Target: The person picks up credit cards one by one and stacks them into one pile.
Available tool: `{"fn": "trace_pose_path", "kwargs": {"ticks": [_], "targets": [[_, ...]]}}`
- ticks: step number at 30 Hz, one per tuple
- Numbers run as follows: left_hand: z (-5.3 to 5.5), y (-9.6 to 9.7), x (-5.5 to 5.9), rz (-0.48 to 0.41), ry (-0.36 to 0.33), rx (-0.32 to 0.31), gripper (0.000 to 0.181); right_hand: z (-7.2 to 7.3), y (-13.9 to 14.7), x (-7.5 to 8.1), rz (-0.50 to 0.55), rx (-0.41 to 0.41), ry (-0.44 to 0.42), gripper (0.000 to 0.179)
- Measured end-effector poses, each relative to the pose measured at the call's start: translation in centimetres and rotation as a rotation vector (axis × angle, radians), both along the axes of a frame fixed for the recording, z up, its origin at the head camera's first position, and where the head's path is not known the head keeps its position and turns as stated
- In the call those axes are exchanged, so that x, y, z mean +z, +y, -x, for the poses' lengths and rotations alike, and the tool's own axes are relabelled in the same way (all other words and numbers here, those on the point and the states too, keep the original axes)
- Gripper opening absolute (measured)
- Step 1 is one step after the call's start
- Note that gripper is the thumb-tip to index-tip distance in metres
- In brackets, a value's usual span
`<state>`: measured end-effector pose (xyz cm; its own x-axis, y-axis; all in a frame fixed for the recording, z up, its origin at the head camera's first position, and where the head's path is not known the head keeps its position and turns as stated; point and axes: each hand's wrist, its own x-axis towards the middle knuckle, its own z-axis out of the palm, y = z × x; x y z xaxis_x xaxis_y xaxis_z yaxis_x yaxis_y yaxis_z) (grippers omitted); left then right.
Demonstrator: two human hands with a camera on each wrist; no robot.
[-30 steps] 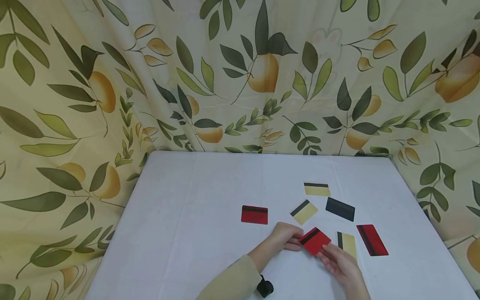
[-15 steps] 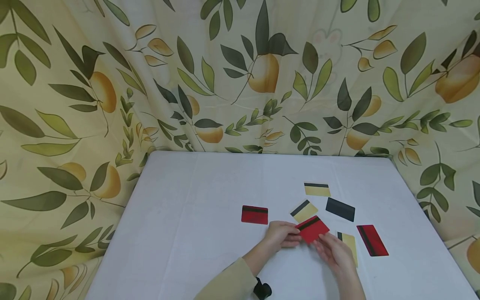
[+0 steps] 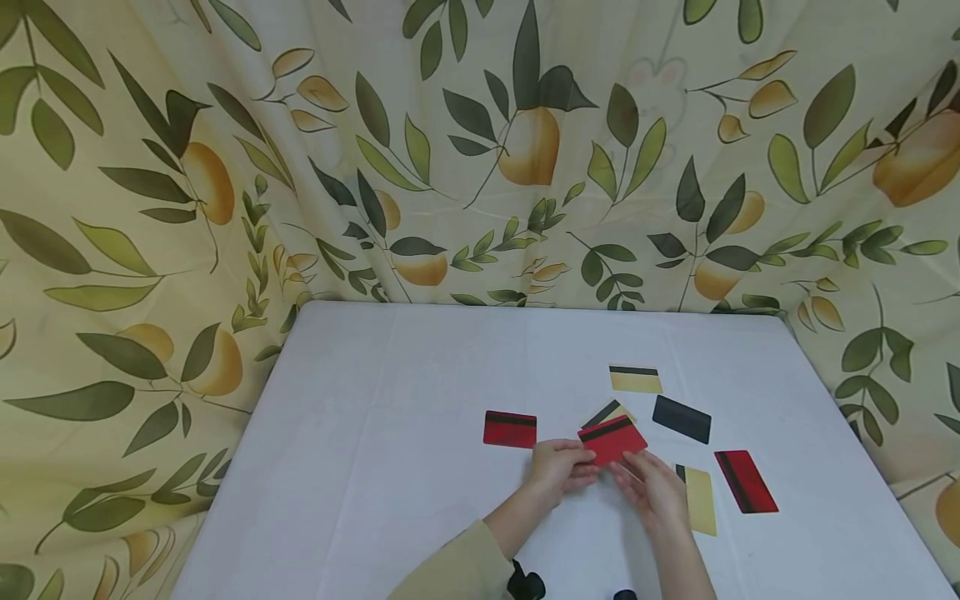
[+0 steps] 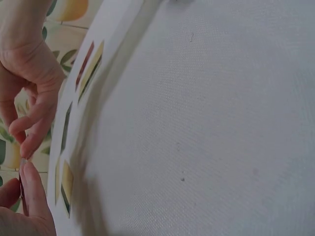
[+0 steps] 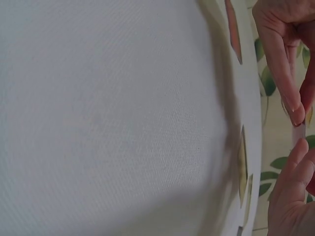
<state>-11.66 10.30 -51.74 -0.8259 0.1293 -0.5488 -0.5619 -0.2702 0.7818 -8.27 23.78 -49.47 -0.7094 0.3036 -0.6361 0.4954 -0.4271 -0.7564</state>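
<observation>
A red card with a black stripe is held up above the table. My left hand pinches its lower left corner between thumb and fingers. At its lower right edge, my right hand pinches it too. Behind it, a gold card with a black stripe is partly covered from sight. In the left wrist view the held card shows almost edge-on beside my left fingers. The right wrist view has both hands meeting at the card, of which only a sliver shows.
On the white table lie a red card to the left, a gold card farther back, a black card, another gold card beside my right hand and a red card at the right. Leaf-patterned cloth hangs behind.
Both hands have carried the red card away from me and slightly left. It has turned flatter to the view and now overlaps the middle gold card. The other cards stay put.
</observation>
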Motion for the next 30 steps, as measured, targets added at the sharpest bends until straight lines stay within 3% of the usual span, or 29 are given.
{"fn": "trace_pose_path", "kwargs": {"ticks": [5,12,20,30], "targets": [[0.2,-0.3,-0.3,0.001,0.027,0.021,0.014,0.3,-0.3,0.0,-0.002,0.026,0.01,0.04],[1.0,-1.6,-0.3,-0.017,0.068,-0.014,0.014,1.1,0.3,0.4,0.002,0.097,0.025,0.051],[2.4,-4.0,-0.1,0.014,0.081,-0.079,0.02,2.7,1.3,0.5,-0.035,0.307,0.064,0.061],[3.9,-6.7,-0.7,0.038,0.065,-0.154,0.021,4.2,1.2,0.2,-0.085,0.503,0.047,0.061]]}}
